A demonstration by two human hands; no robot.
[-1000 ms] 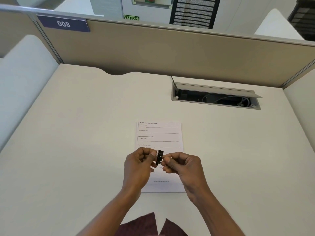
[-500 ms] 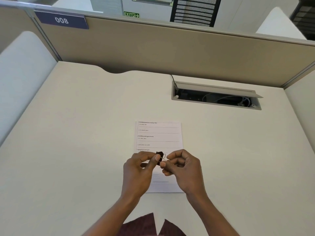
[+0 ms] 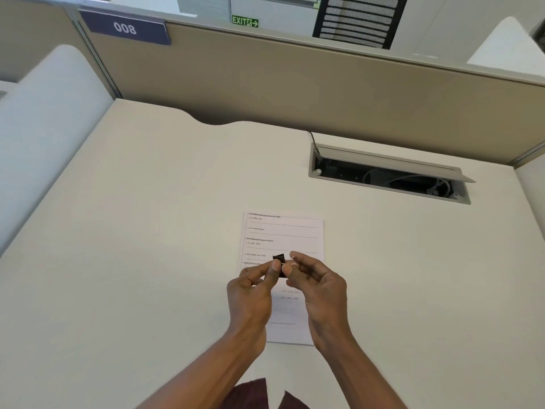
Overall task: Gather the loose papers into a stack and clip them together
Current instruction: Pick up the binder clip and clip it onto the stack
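A neat stack of printed white papers (image 3: 284, 234) lies flat on the cream desk (image 3: 147, 231), its lower half partly hidden by my hands. Above it I hold a small black binder clip (image 3: 279, 258) with silver wire handles. My left hand (image 3: 253, 290) pinches the clip's black body between thumb and forefinger. My right hand (image 3: 318, 286) grips the clip from the right, at the wire handles. The clip hangs over the paper's middle and does not sit on any edge of the stack.
An open cable tray (image 3: 389, 175) with wires is recessed in the desk at the back right. A tan partition (image 3: 295, 90) with a "008" sign (image 3: 125, 28) closes the back. White side panels (image 3: 44, 137) flank the desk.
Both hands have turned the binder clip between the fingers; its black body now points away from me. The hands stay over the middle of the stack, which has not moved.
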